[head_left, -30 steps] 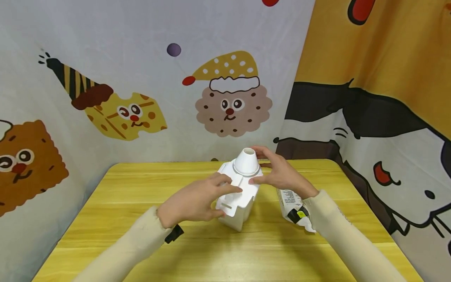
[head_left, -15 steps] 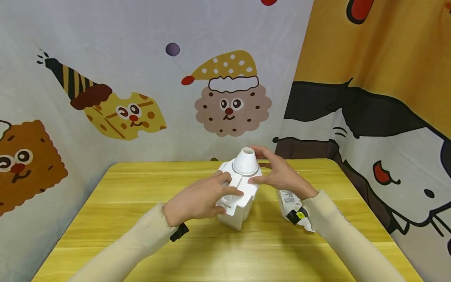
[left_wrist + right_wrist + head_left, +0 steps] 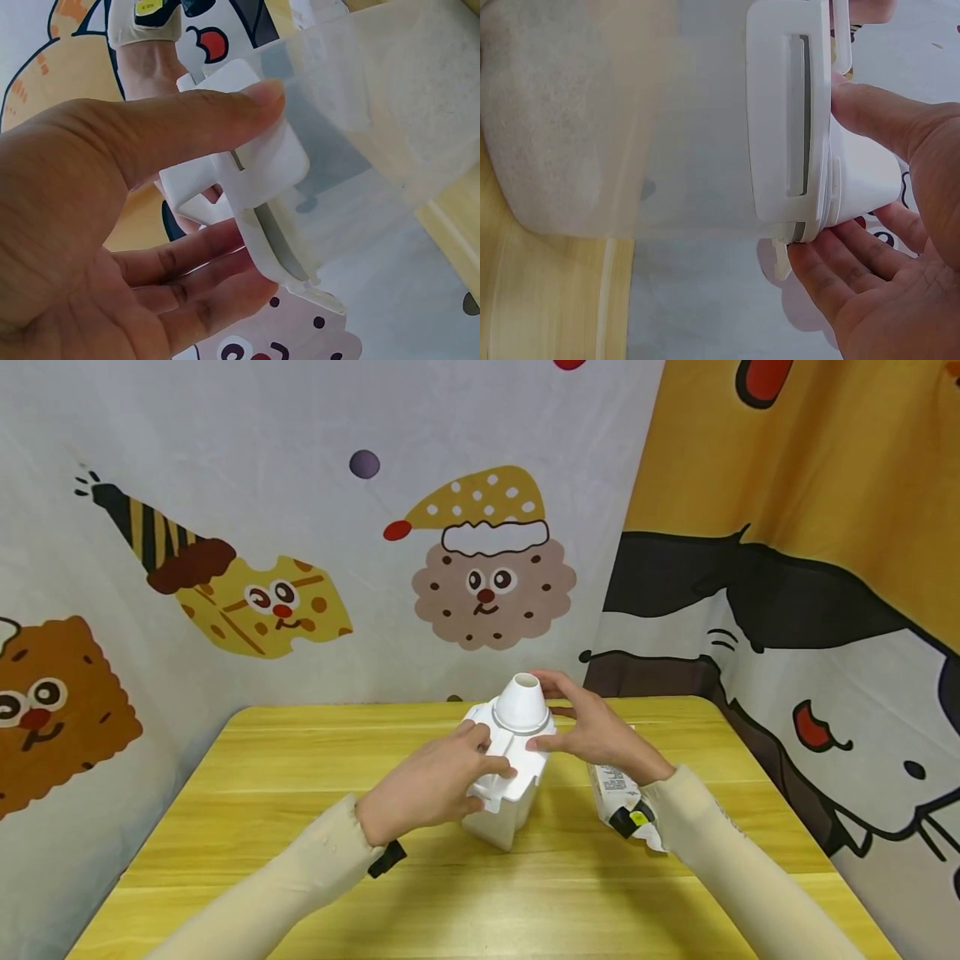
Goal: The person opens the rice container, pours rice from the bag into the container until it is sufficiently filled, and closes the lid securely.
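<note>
A translucent storage container [image 3: 495,828] stands upright on the table with a white lid [image 3: 519,767]. A white cone-shaped cap [image 3: 521,703] rises from the lid's far end. My left hand [image 3: 431,781] grips the near end; in the left wrist view its thumb presses a white latch flap [image 3: 276,161] against the container wall, other fingers at the lid's edge. My right hand [image 3: 596,731] holds the far end, thumb on the lid, fingers along the edge beside the cap. Whitish grainy contents [image 3: 551,112] show through the wall.
A whitish packet with printed text [image 3: 617,785] lies on the wooden table [image 3: 337,893] to the right, partly behind my right wrist. A cartoon-printed curtain [image 3: 300,485] hangs behind the table's far edge.
My left hand has shifted slightly right, and the near latch flap has swung from sticking out to down against the container. My right hand stays in place.
</note>
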The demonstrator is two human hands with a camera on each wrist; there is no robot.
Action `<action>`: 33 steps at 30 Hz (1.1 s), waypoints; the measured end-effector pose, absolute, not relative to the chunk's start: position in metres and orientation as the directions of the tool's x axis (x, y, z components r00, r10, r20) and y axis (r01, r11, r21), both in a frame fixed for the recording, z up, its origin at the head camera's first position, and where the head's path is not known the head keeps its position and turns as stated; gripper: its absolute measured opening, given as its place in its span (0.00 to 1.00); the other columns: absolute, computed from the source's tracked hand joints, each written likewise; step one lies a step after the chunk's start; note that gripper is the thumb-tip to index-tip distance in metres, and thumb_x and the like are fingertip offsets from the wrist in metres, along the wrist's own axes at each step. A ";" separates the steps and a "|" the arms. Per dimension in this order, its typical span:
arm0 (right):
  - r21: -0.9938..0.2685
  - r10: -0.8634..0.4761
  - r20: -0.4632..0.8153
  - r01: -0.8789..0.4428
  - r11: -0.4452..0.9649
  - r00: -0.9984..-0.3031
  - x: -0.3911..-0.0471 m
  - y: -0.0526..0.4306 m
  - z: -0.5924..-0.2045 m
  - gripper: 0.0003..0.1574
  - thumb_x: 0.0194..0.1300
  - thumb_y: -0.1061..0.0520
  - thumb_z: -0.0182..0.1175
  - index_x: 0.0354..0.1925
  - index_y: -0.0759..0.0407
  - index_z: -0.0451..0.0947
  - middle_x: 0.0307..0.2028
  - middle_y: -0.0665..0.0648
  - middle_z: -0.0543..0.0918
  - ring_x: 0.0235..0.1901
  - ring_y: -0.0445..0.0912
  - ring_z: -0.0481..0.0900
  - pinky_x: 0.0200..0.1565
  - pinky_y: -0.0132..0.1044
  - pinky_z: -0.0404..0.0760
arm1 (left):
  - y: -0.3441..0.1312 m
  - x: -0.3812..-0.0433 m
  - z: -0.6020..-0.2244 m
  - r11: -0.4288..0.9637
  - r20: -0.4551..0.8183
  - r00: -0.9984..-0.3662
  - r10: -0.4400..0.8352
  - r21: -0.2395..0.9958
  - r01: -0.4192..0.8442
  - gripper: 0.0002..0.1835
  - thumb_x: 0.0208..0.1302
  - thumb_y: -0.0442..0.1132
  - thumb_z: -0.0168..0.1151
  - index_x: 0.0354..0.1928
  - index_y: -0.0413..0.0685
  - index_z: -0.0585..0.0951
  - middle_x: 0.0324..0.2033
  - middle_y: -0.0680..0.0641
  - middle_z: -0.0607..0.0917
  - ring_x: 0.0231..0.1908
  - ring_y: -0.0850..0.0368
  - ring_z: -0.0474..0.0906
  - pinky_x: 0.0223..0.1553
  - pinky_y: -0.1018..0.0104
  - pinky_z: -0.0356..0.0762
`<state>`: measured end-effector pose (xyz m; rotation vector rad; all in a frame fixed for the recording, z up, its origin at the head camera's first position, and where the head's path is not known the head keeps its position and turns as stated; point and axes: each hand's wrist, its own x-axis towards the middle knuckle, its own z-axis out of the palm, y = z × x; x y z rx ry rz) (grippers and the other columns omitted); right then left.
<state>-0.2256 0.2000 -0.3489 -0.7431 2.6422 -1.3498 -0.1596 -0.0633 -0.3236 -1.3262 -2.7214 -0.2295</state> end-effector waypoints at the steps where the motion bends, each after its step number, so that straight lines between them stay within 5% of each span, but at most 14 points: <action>1: -0.782 -0.456 0.144 -0.384 0.492 -0.878 -0.225 0.200 -0.349 0.60 0.54 0.53 0.80 0.77 0.42 0.58 0.69 0.55 0.72 0.70 0.55 0.70 0.71 0.57 0.71 | -0.063 -0.160 -0.324 0.608 0.162 -0.614 0.773 0.087 0.789 0.24 0.49 0.41 0.83 0.51 0.61 0.88 0.43 0.49 0.79 0.42 0.58 0.71 0.41 0.69 0.80; 15: -0.783 -0.459 0.144 -0.385 0.489 -0.876 -0.223 0.197 -0.348 0.59 0.56 0.54 0.79 0.78 0.45 0.57 0.68 0.57 0.72 0.70 0.56 0.69 0.71 0.58 0.70 | -0.070 -0.162 -0.331 0.588 0.249 -0.582 0.774 0.058 0.807 0.23 0.49 0.41 0.81 0.50 0.62 0.89 0.41 0.51 0.80 0.40 0.58 0.71 0.39 0.70 0.78; 23: -0.750 -0.461 0.165 -0.415 0.515 -0.872 -0.221 0.196 -0.349 0.60 0.57 0.54 0.79 0.79 0.48 0.56 0.70 0.59 0.71 0.71 0.58 0.70 0.70 0.58 0.72 | -0.078 -0.168 -0.337 0.549 0.255 -0.592 0.764 0.226 0.805 0.25 0.54 0.48 0.80 0.56 0.61 0.87 0.47 0.52 0.81 0.42 0.60 0.73 0.41 0.69 0.79; 33: -0.679 -0.420 0.144 -0.398 0.617 -0.896 -0.200 0.185 -0.341 0.74 0.52 0.47 0.81 0.82 0.55 0.44 0.73 0.60 0.66 0.72 0.58 0.68 0.69 0.56 0.73 | -0.090 -0.188 -0.341 0.524 0.201 -0.648 0.734 0.440 0.729 0.37 0.60 0.56 0.75 0.70 0.55 0.76 0.63 0.51 0.77 0.63 0.56 0.74 0.63 0.57 0.78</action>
